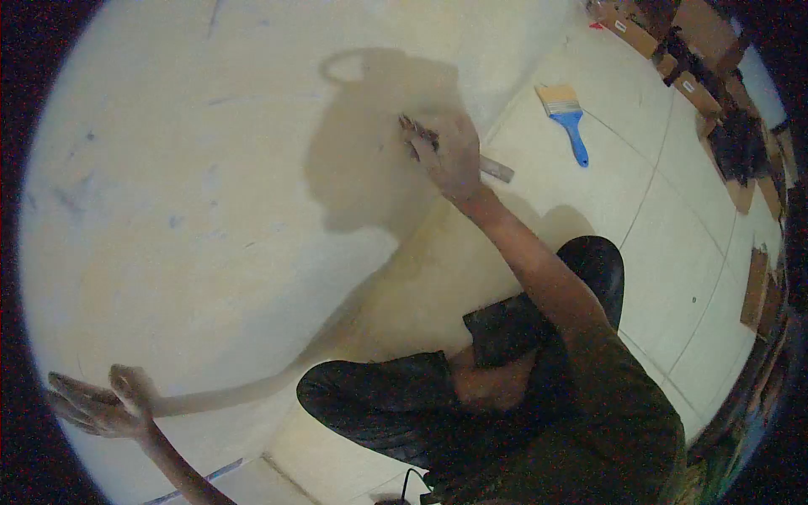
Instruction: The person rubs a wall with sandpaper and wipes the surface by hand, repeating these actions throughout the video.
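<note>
My right hand (453, 160) is closed around a tool with a flat greyish handle (498, 170), whose end sticks out on the hand's right side. Its working end is hidden by the fingers, so its kind does not show. The hand is at a pale wall (210, 168) with bluish smudges and casts a shadow on it. Far to the lower left, my left hand (105, 408) has its fingers stretched out and thumb apart, at the wall and holding nothing. A paintbrush (566, 122) with a blue handle and pale bristles lies on the floor, right of my right hand.
My crossed legs (379, 404) in dark trousers are on the tiled floor (665, 244) close to the wall. Cardboard boxes (707, 42) and dark items are piled at the upper right. Another cardboard piece (755, 286) is below them. A thin dark cable (406, 480) shows at the bottom.
</note>
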`<action>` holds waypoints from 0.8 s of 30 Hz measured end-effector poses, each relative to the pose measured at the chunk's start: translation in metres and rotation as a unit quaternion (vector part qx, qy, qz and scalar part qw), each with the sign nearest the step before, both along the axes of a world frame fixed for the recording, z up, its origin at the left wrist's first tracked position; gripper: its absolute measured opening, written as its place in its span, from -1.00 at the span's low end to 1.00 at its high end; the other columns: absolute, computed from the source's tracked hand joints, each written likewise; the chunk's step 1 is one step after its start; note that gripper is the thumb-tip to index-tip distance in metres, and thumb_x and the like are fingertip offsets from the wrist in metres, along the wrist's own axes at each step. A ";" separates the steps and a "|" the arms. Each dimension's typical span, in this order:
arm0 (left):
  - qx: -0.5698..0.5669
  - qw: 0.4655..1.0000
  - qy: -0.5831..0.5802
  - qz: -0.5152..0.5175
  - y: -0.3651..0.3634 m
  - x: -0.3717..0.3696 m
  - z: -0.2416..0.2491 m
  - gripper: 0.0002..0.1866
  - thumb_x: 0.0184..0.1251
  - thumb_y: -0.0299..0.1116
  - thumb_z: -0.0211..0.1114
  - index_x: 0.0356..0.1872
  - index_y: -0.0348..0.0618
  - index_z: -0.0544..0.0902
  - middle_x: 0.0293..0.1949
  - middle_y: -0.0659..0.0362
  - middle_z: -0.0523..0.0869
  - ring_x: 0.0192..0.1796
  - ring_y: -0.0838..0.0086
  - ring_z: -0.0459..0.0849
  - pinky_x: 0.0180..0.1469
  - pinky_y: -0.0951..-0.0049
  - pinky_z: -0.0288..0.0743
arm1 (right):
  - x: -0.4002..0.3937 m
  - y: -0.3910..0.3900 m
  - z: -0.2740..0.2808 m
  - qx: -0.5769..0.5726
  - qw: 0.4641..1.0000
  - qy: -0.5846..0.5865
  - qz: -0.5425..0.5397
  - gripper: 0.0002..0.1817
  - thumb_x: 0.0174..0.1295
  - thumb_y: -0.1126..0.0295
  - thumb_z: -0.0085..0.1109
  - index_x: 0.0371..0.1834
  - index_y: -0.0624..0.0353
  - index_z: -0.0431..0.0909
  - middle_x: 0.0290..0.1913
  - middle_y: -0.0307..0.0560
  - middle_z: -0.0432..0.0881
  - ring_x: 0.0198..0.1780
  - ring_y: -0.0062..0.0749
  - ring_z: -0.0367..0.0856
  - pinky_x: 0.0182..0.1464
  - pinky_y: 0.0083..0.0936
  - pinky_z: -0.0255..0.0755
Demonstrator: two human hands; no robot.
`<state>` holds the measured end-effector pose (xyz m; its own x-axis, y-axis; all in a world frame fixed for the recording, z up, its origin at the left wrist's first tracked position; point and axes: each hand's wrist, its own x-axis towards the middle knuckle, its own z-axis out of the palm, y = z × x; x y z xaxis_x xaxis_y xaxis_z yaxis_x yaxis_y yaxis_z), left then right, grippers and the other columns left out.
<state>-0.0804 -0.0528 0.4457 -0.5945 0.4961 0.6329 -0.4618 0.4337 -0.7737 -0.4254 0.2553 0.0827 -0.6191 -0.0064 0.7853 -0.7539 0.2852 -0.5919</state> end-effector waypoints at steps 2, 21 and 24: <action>-0.001 1.000 -0.004 -0.016 0.001 -0.004 -0.001 -0.10 0.51 0.41 -0.03 0.61 -0.06 0.31 0.59 -0.09 0.32 0.60 -0.10 0.27 0.57 -0.09 0.20 | 0.012 0.004 -0.009 0.023 1.000 -0.017 0.003 -0.77 0.27 0.47 0.39 -0.02 0.09 0.67 -0.09 -0.08 0.74 -0.10 -0.18 0.66 0.02 -0.24 0.50; -0.037 0.998 -0.042 -0.012 -0.003 0.002 0.008 -0.13 0.56 0.35 -0.06 0.60 -0.14 0.31 0.58 -0.02 0.35 0.60 -0.07 0.26 0.59 -0.11 0.15 | -0.001 -0.004 0.047 -0.008 0.994 0.104 -0.039 -0.66 0.18 0.52 0.41 0.03 -0.04 0.74 -0.13 -0.21 0.65 -0.07 -0.32 0.52 0.09 -0.26 0.28; -0.022 0.999 -0.031 -0.007 -0.005 -0.003 0.006 -0.13 0.55 0.36 -0.06 0.60 -0.14 0.31 0.59 -0.03 0.33 0.61 -0.08 0.24 0.59 -0.10 0.15 | -0.009 0.000 0.037 -0.006 0.990 0.135 -0.036 -0.71 0.16 0.48 0.46 -0.04 -0.03 0.76 -0.12 -0.20 0.68 -0.05 -0.29 0.54 0.11 -0.23 0.33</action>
<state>-0.0835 -0.0578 0.4514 -0.6248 0.5306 0.5727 -0.4061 0.4056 -0.8189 -0.4349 0.2549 0.1192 -0.3858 0.0403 0.9217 -0.8631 0.3372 -0.3760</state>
